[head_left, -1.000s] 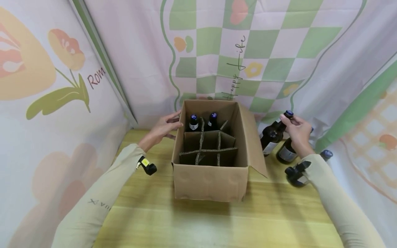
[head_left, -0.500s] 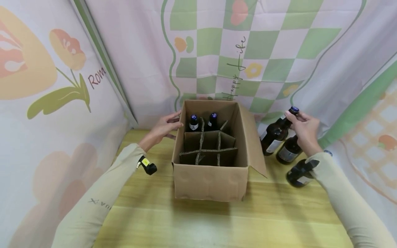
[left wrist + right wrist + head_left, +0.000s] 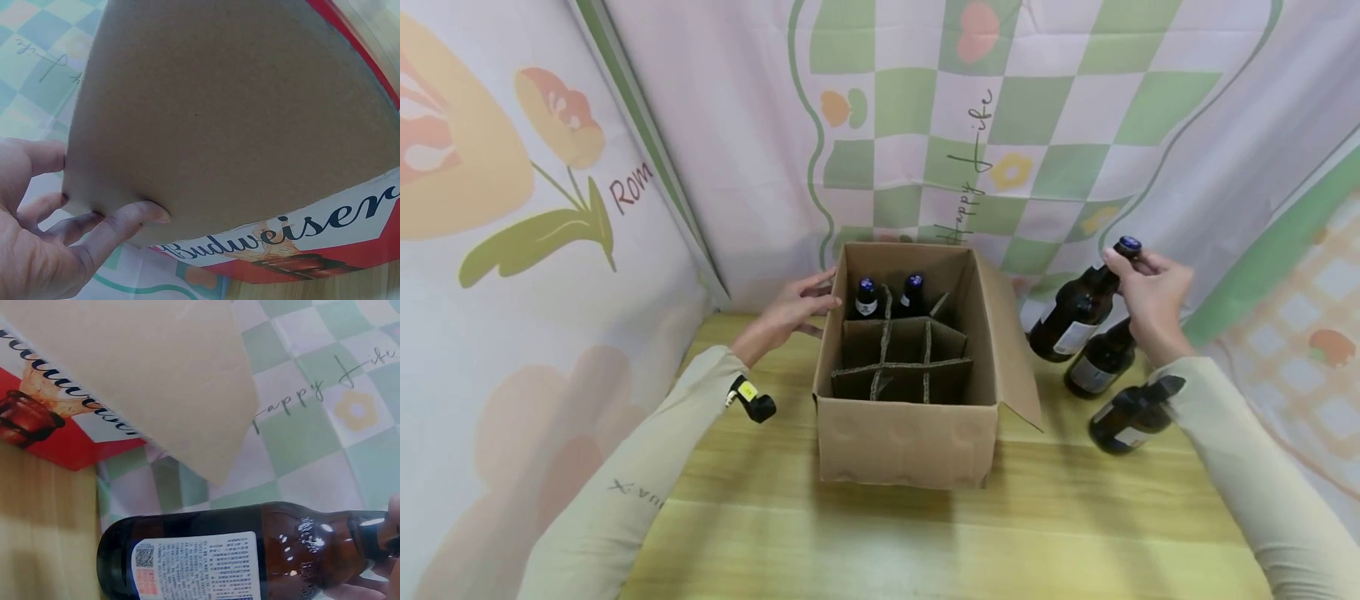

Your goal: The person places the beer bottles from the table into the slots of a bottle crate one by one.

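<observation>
- Cardboard box (image 3: 906, 442) sits on the wooden table (image 3: 887, 537), its right flap (image 3: 1011, 346) folded out.
- Nearest bottle (image 3: 1123, 421) and middle bottle (image 3: 1097, 367) stand right of it, outside, seemingly left to load.
- Right hand (image 3: 1156, 304) pinches the neck of a third bottle (image 3: 1078, 315), tilted and also outside the box.
- Left hand (image 3: 790, 315) touches the box's left side with spread fingers, gripping nothing.
- Left-hand boxed bottle (image 3: 867, 300) and its neighbour (image 3: 913, 296) occupy the far row, apparently done.

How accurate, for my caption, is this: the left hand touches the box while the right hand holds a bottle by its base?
Not its base: the head view shows the right hand holding the bottle by its neck. The left hand touches the box.
</observation>
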### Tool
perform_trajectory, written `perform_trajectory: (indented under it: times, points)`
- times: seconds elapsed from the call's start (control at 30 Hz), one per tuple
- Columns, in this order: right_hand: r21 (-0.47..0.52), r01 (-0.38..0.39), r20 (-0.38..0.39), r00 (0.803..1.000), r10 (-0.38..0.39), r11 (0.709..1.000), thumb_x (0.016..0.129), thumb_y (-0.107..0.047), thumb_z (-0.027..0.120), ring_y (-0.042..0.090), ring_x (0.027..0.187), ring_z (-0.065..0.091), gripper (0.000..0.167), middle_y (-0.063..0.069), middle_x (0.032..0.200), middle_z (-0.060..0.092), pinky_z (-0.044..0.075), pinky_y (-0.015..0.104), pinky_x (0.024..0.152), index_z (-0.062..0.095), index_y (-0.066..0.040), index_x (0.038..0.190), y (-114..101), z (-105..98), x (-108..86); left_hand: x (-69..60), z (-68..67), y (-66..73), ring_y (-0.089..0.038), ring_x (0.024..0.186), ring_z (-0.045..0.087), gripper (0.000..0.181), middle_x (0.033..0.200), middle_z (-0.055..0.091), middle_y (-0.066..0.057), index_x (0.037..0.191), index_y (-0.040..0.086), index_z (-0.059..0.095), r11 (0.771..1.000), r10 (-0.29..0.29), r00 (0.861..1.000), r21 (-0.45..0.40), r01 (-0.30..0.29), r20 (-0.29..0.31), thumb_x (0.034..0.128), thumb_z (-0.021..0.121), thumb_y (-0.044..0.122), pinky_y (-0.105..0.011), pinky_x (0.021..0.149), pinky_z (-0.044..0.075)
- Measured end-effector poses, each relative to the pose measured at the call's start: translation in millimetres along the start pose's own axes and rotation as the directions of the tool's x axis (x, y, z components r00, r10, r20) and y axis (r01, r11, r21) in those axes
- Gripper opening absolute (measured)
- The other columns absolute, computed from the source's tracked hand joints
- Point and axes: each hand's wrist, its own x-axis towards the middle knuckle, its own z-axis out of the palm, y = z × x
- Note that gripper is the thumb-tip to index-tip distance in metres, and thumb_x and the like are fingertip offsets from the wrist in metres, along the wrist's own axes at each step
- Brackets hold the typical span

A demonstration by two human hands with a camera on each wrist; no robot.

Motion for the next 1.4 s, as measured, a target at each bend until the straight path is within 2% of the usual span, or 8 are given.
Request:
perform_trajectory:
  times: [0.2, 0.4, 0.5, 0.63, 0.8, 1.07, 1.2, 1.4]
  points:
    - [-0.097, 0.104, -0.035, 0.994, -0.108, 0.990, 0.086, -0.024, 0.088, -0.003, 0.073, 0.070, 0.023, -0.021, 0.079, 0.076, 0.052, 0.007, 0.058, 0.083, -0.020, 0.107, -15.2, 2.5, -8.4, 1.9, 2.7, -1.2, -0.035, 0.126, 0.057, 0.075, 0.163, 0.043, -0.016, 0.165, 0.032, 0.030, 1.000, -0.011, 1.000, -0.009, 0.012, 0.016, 0.1022, 0.065, 0.012, -0.032, 0.073, 0.066]
    - [0.091, 0.132, 0.031, 0.990, -0.135, 0.987, 0.085, -0.012, 0.088, 0.003, 0.077, 0.075, 0.023, -0.010, 0.084, 0.080, 0.059, 0.011, 0.064, 0.083, -0.013, 0.107, -39.9, 12.3, -13.7, 0.0, 1.7, -0.4, -0.039, 0.129, 0.055, 0.074, 0.168, 0.035, -0.014, 0.166, 0.030, 0.028, 1.000, -0.005, 1.000, 0.001, 0.005, 0.004, 0.1030, 0.063, 0.012, -0.032, 0.073, 0.065]
    - [0.211, 0.120, 0.060, 0.989, -0.135, 0.970, 0.084, -0.007, 0.088, 0.009, 0.079, 0.076, 0.023, -0.003, 0.088, 0.081, 0.063, 0.017, 0.069, 0.082, -0.007, 0.107, -50.7, 17.4, -15.4, -1.4, -0.5, -1.3, -0.040, 0.131, 0.053, 0.074, 0.168, 0.033, -0.015, 0.166, 0.031, 0.028, 1.000, -0.003, 1.000, -0.005, 0.003, -0.001, 0.1032, 0.063, 0.012, -0.033, 0.074, 0.066]
    - [0.336, 0.124, 0.041, 0.988, -0.146, 0.934, 0.082, -0.001, 0.088, 0.014, 0.080, 0.077, 0.026, 0.005, 0.091, 0.081, 0.065, 0.023, 0.068, 0.080, 0.000, 0.107, -62.9, 20.6, -17.5, -1.8, -1.8, -2.8, -0.041, 0.134, 0.052, 0.074, 0.169, 0.032, -0.013, 0.166, 0.031, 0.028, 1.000, -0.009, 1.000, -0.015, 0.009, 0.006, 0.1035, 0.063, 0.012, -0.033, 0.075, 0.066]
    - [0.370, 0.149, 0.019, 0.986, -0.168, 0.917, 0.079, -0.001, 0.090, 0.016, 0.080, 0.077, 0.033, 0.008, 0.094, 0.081, 0.065, 0.024, 0.068, 0.080, 0.002, 0.110, -76.5, 26.0, -20.9, -0.8, -0.8, -2.3, -0.042, 0.134, 0.052, 0.075, 0.168, 0.034, -0.014, 0.166, 0.031, 0.029, 1.000, -0.005, 1.000, -0.020, 0.005, 0.010, 0.1023, 0.065, 0.012, -0.033, 0.075, 0.066]
    - [0.454, 0.074, 0.093, 0.987, -0.130, 0.888, 0.078, 0.001, 0.090, 0.020, 0.084, 0.078, 0.038, 0.014, 0.099, 0.080, 0.065, 0.032, 0.070, 0.077, 0.005, 0.114, -89.5, 36.9, -30.3, 1.0, -0.3, -0.3, -0.040, 0.133, 0.053, 0.076, 0.167, 0.036, -0.014, 0.165, 0.032, 0.030, 1.000, -0.013, 1.000, -0.025, 0.013, 0.007, 0.1015, 0.066, 0.011, -0.033, 0.074, 0.065]
    - [0.451, 0.042, 0.142, 0.983, -0.119, 0.892, 0.079, 0.000, 0.090, 0.020, 0.085, 0.079, 0.039, 0.013, 0.101, 0.080, 0.066, 0.030, 0.068, 0.077, 0.005, 0.115, -93.6, 50.4, -37.0, 0.6, -0.5, -0.5, -0.039, 0.132, 0.054, 0.076, 0.167, 0.036, -0.014, 0.165, 0.032, 0.030, 1.000, -0.015, 1.000, -0.021, 0.015, 0.007, 0.1018, 0.065, 0.011, -0.033, 0.074, 0.065]
    - [0.402, 0.066, 0.174, 0.974, -0.147, 0.913, 0.079, -0.006, 0.091, 0.018, 0.089, 0.077, 0.044, 0.010, 0.103, 0.080, 0.066, 0.025, 0.067, 0.076, 0.003, 0.119, -97.8, 75.3, -45.9, 0.0, -1.9, -1.2, -0.040, 0.134, 0.053, 0.076, 0.167, 0.036, -0.014, 0.166, 0.031, 0.029, 1.000, -0.004, 1.000, -0.019, 0.005, 0.012, 0.1024, 0.065, 0.012, -0.034, 0.076, 0.066]
